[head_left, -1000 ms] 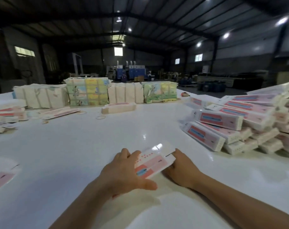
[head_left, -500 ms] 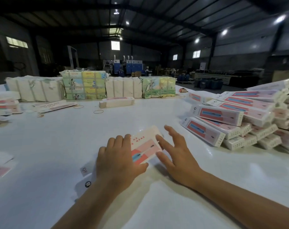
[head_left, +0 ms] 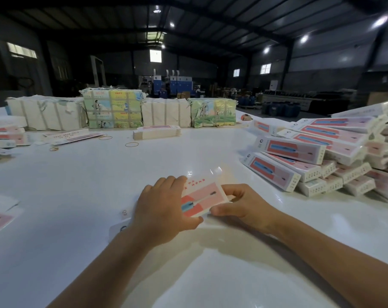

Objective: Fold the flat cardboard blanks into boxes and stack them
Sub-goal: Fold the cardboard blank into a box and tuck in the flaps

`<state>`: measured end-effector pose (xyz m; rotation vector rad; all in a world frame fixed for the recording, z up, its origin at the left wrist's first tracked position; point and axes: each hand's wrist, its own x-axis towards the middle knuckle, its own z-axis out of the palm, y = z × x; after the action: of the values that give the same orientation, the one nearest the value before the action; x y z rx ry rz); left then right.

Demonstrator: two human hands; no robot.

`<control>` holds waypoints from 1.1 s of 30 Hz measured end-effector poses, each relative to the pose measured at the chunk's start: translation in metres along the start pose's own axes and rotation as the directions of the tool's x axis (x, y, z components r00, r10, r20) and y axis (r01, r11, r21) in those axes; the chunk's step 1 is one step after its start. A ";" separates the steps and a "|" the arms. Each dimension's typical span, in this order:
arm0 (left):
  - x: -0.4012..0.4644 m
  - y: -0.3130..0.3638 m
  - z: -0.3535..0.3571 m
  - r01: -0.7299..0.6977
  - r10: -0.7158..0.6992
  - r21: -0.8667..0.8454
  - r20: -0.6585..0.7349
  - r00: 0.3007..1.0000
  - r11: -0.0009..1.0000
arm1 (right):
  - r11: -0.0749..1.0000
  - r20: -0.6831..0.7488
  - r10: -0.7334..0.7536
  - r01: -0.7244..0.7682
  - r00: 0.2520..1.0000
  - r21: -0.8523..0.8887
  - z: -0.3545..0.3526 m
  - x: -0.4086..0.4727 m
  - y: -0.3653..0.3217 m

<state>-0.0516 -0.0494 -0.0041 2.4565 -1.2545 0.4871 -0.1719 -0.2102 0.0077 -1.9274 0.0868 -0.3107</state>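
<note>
Cardboard blank (head_left: 203,196), pink and cream with a blue-handled tool printed on it, is lying at the lower centre of the frame on the white table (head_left: 77,185). Left hand (head_left: 164,210) is covering its near-left part, fingers curving over the top and thumb hooking the near edge. Right hand (head_left: 241,204) is pinching its right end with curled fingers. Folded boxes (head_left: 310,156) in the same print are piling up at the right. Bundled stacks (head_left: 113,111) are lining the far edge, upper left of centre.
</note>
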 end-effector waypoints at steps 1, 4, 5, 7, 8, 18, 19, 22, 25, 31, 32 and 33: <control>0.001 0.000 -0.002 0.011 -0.010 -0.051 0.017 1.000 0.999 | 1.000 -0.041 -0.016 0.017 0.999 0.024 0.002 0.000 0.000; 0.004 0.003 -0.011 0.060 -0.056 -0.119 0.037 0.998 0.991 | 0.997 -0.222 -0.039 0.052 0.974 0.051 0.003 0.004 0.001; 0.006 0.006 -0.014 0.068 -0.063 -0.101 0.044 0.997 0.993 | 0.997 -0.253 -0.032 0.048 0.967 0.059 0.004 0.005 0.001; 0.007 0.009 -0.018 0.086 -0.082 -0.066 0.062 0.995 0.994 | 0.999 -0.286 -0.028 0.037 0.958 0.026 0.005 0.005 0.003; 0.007 0.009 -0.019 0.102 -0.098 -0.056 0.065 0.993 0.993 | 0.999 -0.320 -0.052 0.049 0.946 -0.017 0.007 0.004 0.004; 0.004 0.006 -0.020 0.213 -0.209 -0.077 0.063 0.976 0.974 | 0.970 -0.534 -0.222 0.130 0.816 -0.205 0.022 0.001 0.000; 0.003 0.006 -0.019 0.213 -0.208 -0.087 0.063 0.976 0.973 | 0.980 -0.540 -0.191 0.128 0.820 -0.152 0.021 0.001 -0.001; 0.002 0.009 -0.017 0.174 -0.173 -0.013 0.062 0.983 0.985 | 0.993 -0.552 -0.113 0.081 0.826 -0.082 0.019 0.001 -0.003; 0.002 0.012 -0.013 0.158 -0.160 0.036 0.050 0.986 0.987 | 0.994 -0.529 -0.106 0.096 0.842 -0.048 0.021 0.000 -0.003; 0.000 0.017 -0.013 0.123 -0.125 0.033 0.050 0.991 0.992 | 0.995 -0.494 -0.094 0.087 0.864 -0.039 0.019 0.002 -0.002; 0.000 0.019 -0.013 0.116 -0.118 0.040 0.039 0.992 0.992 | 0.994 -0.497 -0.111 0.096 0.860 -0.055 0.020 0.002 -0.002; 0.000 0.021 -0.013 0.116 -0.117 0.042 0.031 0.993 0.992 | 0.992 -0.513 -0.125 0.113 0.849 -0.055 0.021 0.001 -0.002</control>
<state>-0.0706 -0.0550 0.0108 2.5635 -1.1156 0.4456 -0.1654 -0.1905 0.0026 -1.8284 0.3275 -0.9145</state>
